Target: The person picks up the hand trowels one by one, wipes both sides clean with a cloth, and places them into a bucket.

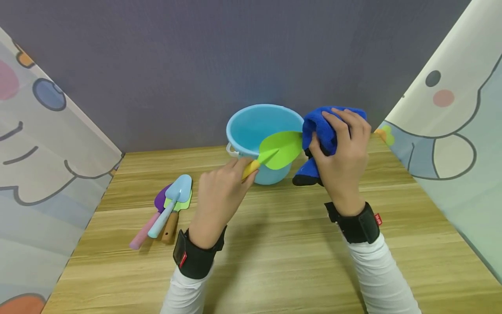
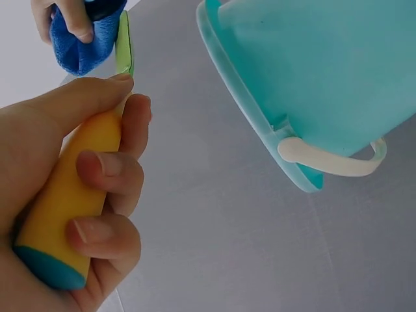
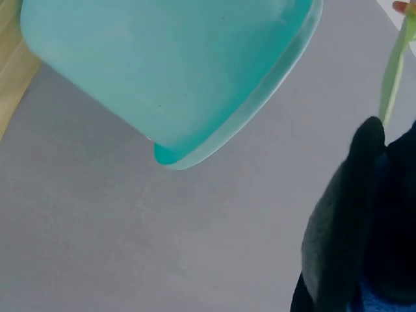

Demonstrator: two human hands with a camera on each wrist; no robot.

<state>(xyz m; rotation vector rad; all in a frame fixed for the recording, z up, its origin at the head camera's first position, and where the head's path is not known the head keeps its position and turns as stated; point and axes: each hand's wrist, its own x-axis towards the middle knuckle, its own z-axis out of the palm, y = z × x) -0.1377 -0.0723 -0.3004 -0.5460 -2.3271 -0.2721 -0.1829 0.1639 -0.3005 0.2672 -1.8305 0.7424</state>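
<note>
My left hand (image 1: 221, 192) grips the yellow handle (image 2: 75, 188) of a toy trowel with a leaf-shaped green blade (image 1: 283, 150). The handle's butt end is teal. In my right hand (image 1: 345, 148) is a bunched blue cloth (image 1: 319, 131) with black edging, pinched between thumb and fingers. The cloth meets the tip of the green blade, hiding it. Just behind the blade stands a light blue bucket (image 1: 239, 131), its rim partly overlapped by trowel and cloth in the head view. The right wrist view shows dark folds of the cloth (image 3: 338, 240) beside the blade.
On the table's left lie several toy trowels in a pile: a light blue one (image 1: 179, 190) on top, a purple one with a pink handle (image 1: 145, 231), and a green one with a brown handle (image 1: 170, 227). A grey panel (image 1: 176, 74) rises behind the wooden table (image 1: 274, 261).
</note>
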